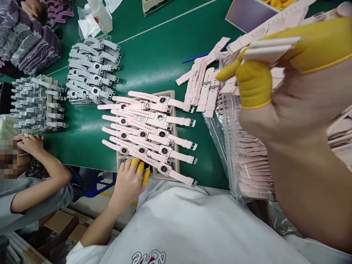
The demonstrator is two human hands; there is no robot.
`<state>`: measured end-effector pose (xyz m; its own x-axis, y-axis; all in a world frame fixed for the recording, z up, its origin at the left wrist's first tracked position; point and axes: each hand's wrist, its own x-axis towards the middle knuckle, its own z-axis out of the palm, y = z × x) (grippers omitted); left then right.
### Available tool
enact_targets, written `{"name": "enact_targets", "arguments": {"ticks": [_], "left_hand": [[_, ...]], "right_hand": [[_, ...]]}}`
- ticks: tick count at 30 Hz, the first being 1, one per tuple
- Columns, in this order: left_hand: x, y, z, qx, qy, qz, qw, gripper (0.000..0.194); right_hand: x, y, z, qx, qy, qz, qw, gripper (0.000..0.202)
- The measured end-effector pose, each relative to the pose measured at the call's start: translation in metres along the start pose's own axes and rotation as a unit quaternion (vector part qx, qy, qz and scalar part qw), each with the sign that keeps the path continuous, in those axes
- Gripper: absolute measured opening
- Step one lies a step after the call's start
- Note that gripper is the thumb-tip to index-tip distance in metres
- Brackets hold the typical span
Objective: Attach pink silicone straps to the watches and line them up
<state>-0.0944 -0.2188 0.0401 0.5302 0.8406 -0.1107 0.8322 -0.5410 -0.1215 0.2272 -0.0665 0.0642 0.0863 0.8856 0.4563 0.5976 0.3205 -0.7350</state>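
On the green counter (154,62) a tray (176,172) carries rows of pink watches (148,132). The right hand (288,95), close to the camera, is pinched on a pink strap (271,49) above a pile of straps (203,84). The left hand (130,181), fingers together, touches the tray's near edge.

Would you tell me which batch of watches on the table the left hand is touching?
The pink batch on the tray at the near edge; the left hand rests there. The grey batches lie farther away, untouched.
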Motion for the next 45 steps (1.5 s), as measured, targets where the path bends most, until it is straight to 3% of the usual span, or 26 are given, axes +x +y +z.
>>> {"name": "enact_targets", "arguments": {"ticks": [3,6,10,12,16,21,25,27,29,31,34,35,37,40,45], "left_hand": [[-0.003,-0.015,-0.004,-0.023,-0.005,0.012,1.000,0.017],[-0.004,-0.022,-0.022,-0.140,-0.050,0.013,0.989,0.016],[0.007,0.001,-0.046,-0.379,-0.137,0.055,0.914,0.014],[0.015,0.022,-0.047,-0.424,-0.186,0.109,0.879,0.014],[0.026,0.050,-0.036,-0.402,-0.206,0.148,0.880,0.018],[0.031,0.049,-0.033,-0.396,-0.187,0.154,0.886,0.017],[0.031,0.024,-0.043,-0.491,-0.209,0.150,0.832,0.015],[0.031,0.006,-0.046,-0.550,-0.182,0.120,0.806,0.018],[0.035,-0.011,-0.049,-0.600,-0.104,0.069,0.790,0.025],[0.049,-0.021,-0.051,-0.647,0.023,0.017,0.762,0.028],[0.090,-0.023,-0.053,-0.674,0.225,-0.033,0.703,0.021],[0.107,-0.022,-0.052,-0.667,0.263,-0.038,0.696,0.019],[0.142,-0.020,-0.048,-0.652,0.288,-0.034,0.701,0.021],[0.177,-0.020,-0.030,-0.635,0.254,0.019,0.730,0.026],[0.186,-0.022,-0.002,-0.576,0.231,0.058,0.782,0.040]], "right_hand": [[-0.010,-0.005,0.013,0.059,0.022,-0.111,0.992,0.023],[-0.015,-0.009,0.020,0.039,-0.023,-0.154,0.987,0.023],[-0.015,-0.011,0.022,0.004,-0.098,-0.128,0.987,0.034],[-0.014,-0.009,0.023,0.014,-0.139,-0.110,0.984,0.036],[-0.015,-0.006,0.025,0.017,-0.190,-0.069,0.979,0.034],[-0.017,-0.003,0.027,0.039,-0.211,-0.022,0.977,0.034],[-0.017,-0.006,0.028,0.062,-0.212,-0.033,0.975,0.034],[-0.017,-0.009,0.030,0.096,-0.204,-0.029,0.974,0.031],[-0.018,-0.013,0.032,0.150,-0.195,-0.004,0.969,0.028],[-0.021,-0.016,0.037,0.236,-0.199,0.047,0.950,0.025],[-0.026,-0.017,0.045,0.376,-0.229,0.148,0.886,0.024],[-0.027,-0.017,0.048,0.407,-0.242,0.177,0.863,0.024],[-0.027,-0.017,0.052,0.443,-0.264,0.217,0.829,0.025],[-0.027,-0.017,0.056,0.477,-0.281,0.245,0.796,0.026],[-0.029,-0.018,0.061,0.505,-0.306,0.254,0.766,0.028]]}}
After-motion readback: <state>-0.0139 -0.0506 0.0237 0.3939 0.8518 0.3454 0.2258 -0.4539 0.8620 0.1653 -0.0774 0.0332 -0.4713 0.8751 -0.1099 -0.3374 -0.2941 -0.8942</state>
